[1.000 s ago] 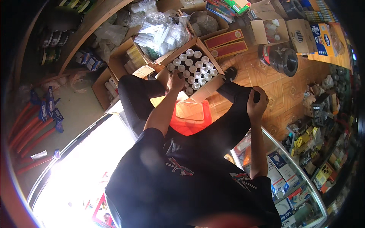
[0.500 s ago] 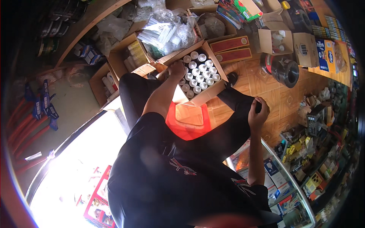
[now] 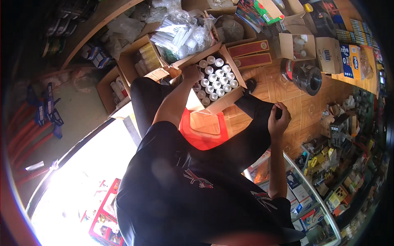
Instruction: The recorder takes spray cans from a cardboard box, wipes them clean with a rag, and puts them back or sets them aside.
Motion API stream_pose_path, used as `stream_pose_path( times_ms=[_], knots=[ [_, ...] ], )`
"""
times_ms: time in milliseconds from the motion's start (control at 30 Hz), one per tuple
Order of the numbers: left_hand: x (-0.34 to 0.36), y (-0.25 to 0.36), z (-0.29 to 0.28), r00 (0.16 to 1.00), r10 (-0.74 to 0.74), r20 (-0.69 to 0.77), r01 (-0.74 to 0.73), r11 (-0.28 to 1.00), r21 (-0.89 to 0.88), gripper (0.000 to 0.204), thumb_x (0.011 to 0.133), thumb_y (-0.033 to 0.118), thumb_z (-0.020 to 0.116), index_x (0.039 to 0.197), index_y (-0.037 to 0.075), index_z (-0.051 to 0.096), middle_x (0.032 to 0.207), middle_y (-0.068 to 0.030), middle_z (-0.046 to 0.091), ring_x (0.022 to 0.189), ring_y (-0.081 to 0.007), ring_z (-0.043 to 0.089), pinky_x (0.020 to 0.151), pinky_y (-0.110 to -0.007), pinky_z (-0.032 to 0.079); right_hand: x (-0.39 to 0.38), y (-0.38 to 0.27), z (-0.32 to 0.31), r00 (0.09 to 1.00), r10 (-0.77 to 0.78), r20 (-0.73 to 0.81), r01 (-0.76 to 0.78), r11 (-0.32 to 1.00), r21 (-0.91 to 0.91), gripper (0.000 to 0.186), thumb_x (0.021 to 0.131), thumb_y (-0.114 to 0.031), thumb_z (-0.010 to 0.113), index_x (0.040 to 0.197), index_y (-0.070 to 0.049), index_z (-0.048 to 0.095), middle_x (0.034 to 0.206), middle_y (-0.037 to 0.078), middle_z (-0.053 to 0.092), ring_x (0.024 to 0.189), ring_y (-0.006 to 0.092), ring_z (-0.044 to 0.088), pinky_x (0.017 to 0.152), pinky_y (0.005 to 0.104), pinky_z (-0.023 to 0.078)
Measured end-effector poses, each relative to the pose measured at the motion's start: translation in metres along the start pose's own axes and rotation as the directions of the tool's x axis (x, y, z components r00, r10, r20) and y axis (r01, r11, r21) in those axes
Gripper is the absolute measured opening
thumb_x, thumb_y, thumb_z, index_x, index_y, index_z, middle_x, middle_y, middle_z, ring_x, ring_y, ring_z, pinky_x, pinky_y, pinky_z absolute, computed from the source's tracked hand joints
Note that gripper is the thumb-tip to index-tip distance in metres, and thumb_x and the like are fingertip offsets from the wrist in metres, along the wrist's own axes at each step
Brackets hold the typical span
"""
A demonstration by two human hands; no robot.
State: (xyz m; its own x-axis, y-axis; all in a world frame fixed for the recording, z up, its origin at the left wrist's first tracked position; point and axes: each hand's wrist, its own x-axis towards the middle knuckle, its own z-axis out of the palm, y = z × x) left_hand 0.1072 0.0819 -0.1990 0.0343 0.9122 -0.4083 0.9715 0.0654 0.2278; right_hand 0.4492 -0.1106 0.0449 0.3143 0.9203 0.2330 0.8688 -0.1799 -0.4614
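Note:
An open cardboard box (image 3: 225, 102) stands just ahead of my knees, holding several upright cylinders with pale round ends (image 3: 216, 85). My left hand (image 3: 191, 74) reaches to the box's left side, its fingers bent down beside the leftmost cylinders. The back of the hand hides what the fingers grip, if anything. Over my right knee lies my right hand (image 3: 280, 122), with thumb and fingers curled together into a ring. Dark trouser cloth shows through that ring, and nothing is in the hand.
A red plastic stool (image 3: 223, 129) is between my legs. Beyond the box sit a clear bag of white tubes (image 3: 178, 35) and two long red boxes (image 3: 248, 55). Black coils (image 3: 308, 78) stand right on the tiled floor. A glass display case (image 3: 316, 197) is near my right elbow.
My left hand stays at the box's left side, shifting only slightly. The right hand keeps its place at the knee. The whole view has shifted a little.

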Motion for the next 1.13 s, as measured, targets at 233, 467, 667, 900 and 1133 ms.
stream_pose_path(
  times_ms=[233, 467, 667, 900, 1133],
  knots=[
    [-0.024, -0.002, -0.054, 0.982, 0.153, -0.113, -0.160, 0.986, -0.051, 0.039, 0.094, 0.046, 0.062, 0.098, 0.009, 0.074, 0.097, -0.0159, 0.076, 0.092, -0.0345, 0.075, 0.079, -0.049, 0.060, -0.004, 0.008, -0.001, 1.000, -0.020, -0.012, 0.021, 0.997, 0.078, 0.026, 0.091, -0.010, 0.073, 0.115, -0.005, 0.067, 0.108, 0.009, 0.074, 0.102, 0.0290, 0.069, 0.097, 0.0412, 0.046],
    [-0.101, 0.011, -0.161, 0.955, 0.244, -0.168, -0.258, 0.964, -0.067, 0.035, 0.091, 0.042, 0.059, 0.096, 0.011, 0.076, 0.089, -0.0180, 0.075, 0.085, -0.0383, 0.074, 0.080, -0.054, 0.057, 0.000, -0.053, -0.001, 0.964, -0.267, 0.015, 0.263, 0.955, 0.139, 0.054, 0.090, -0.015, 0.074, 0.138, -0.002, 0.054, 0.129, 0.020, 0.065, 0.115, 0.0382, 0.064, 0.101, 0.0469, 0.046],
    [-0.214, 0.044, -0.275, 0.824, 0.557, -0.103, -0.566, 0.812, -0.142, 0.023, 0.085, 0.032, 0.065, 0.089, 0.010, 0.071, 0.084, -0.0175, 0.072, 0.083, -0.0391, 0.073, 0.076, -0.051, 0.057, 0.009, -0.169, 0.036, 0.911, -0.410, 0.055, 0.325, 0.792, 0.517, 0.090, 0.068, -0.019, 0.093, 0.144, 0.001, 0.048, 0.130, 0.024, 0.063, 0.119, 0.0424, 0.062, 0.104, 0.0492, 0.047],
    [-0.296, 0.061, -0.342, 0.819, 0.482, -0.310, -0.561, 0.564, -0.606, 0.030, 0.095, 0.026, 0.071, 0.104, -0.001, 0.065, 0.083, -0.0217, 0.066, 0.078, -0.0405, 0.068, 0.073, -0.047, 0.052, -0.026, -0.208, 0.006, 0.954, -0.211, 0.214, -0.027, 0.648, 0.761, 0.040, 0.081, -0.008, 0.080, 0.117, -0.001, 0.067, 0.103, 0.013, 0.074, 0.096, 0.0203, 0.072, 0.084, 0.0361, 0.056],
    [-0.314, 0.095, -0.313, 0.501, 0.781, -0.374, -0.792, 0.240, -0.561, 0.031, 0.096, 0.027, 0.072, 0.115, 0.004, 0.065, 0.109, -0.0212, 0.065, 0.113, -0.0322, 0.062, 0.099, -0.045, 0.044, -0.041, -0.204, -0.030, 0.855, -0.515, 0.064, 0.274, 0.553, 0.787, 0.073, 0.083, -0.028, 0.082, 0.144, -0.009, 0.049, 0.148, 0.018, 0.054, 0.133, 0.0310, 0.058, 0.106, 0.0438, 0.048]
  ],
)
